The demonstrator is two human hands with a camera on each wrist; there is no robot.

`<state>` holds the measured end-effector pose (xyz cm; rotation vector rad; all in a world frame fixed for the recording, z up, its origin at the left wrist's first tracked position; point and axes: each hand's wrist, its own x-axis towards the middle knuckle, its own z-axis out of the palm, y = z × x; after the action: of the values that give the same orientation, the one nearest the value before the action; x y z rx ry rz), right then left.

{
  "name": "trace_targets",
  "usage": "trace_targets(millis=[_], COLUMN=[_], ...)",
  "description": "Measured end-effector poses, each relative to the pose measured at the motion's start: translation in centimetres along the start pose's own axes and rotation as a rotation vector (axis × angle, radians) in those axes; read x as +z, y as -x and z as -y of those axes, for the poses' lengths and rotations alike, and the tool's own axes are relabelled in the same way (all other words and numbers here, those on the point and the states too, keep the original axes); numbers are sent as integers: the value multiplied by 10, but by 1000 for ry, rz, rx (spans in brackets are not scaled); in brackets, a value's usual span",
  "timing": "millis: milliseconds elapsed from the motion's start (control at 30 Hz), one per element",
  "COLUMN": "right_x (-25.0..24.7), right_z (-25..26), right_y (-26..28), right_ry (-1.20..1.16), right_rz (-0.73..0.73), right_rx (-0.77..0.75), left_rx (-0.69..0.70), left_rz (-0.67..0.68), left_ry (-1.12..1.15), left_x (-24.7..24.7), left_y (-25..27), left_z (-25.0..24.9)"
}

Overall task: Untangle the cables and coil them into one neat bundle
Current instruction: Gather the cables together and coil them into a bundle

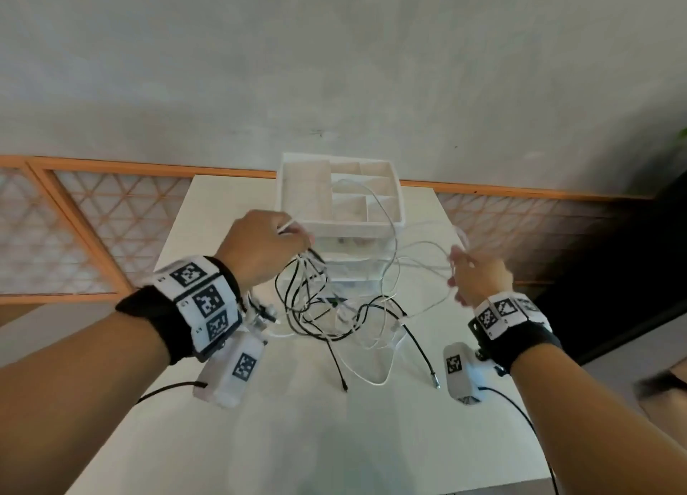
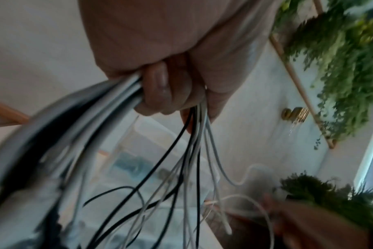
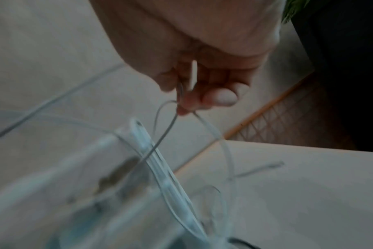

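My left hand (image 1: 265,247) is clenched round a bunch of black and white cables (image 1: 334,308), gathered where they pass through my fist; the left wrist view shows my fingers (image 2: 160,87) wrapped tight over the strands. From there the tangle hangs down to the white table (image 1: 260,439), its loose ends trailing toward me. My right hand (image 1: 479,277) pinches a single white cable (image 1: 420,249) between thumb and fingertips (image 3: 219,97), held up to the right of the tangle. That strand runs roughly left to right between my hands, looping back over the white organizer box (image 1: 340,197) at the far side. I judge the strand must be drawn rightward, away from the fist, to free it. The right hand is the one placed to pull; the left anchors.
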<state>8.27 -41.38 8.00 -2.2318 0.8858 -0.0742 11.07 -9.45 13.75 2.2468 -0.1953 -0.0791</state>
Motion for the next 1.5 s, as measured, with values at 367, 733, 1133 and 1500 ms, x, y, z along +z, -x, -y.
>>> trace_targets(millis=[367,733,1133,1500], right_x=[-26,12,54,64], right_z=[37,16,76,28], right_y=[26,38,70,30], right_ry=[-338,276,301,601], right_rz=[-467,127,173,137], right_rx=[-678,-465,-620,-441], left_rx=[-254,42,303,54], left_rz=[7,-109,-144,-48], left_ry=[-217,145,61,-100], left_x=[2,-30,-42,-21], left_y=[-4,-3,20,28], left_z=[30,-13,-39,3])
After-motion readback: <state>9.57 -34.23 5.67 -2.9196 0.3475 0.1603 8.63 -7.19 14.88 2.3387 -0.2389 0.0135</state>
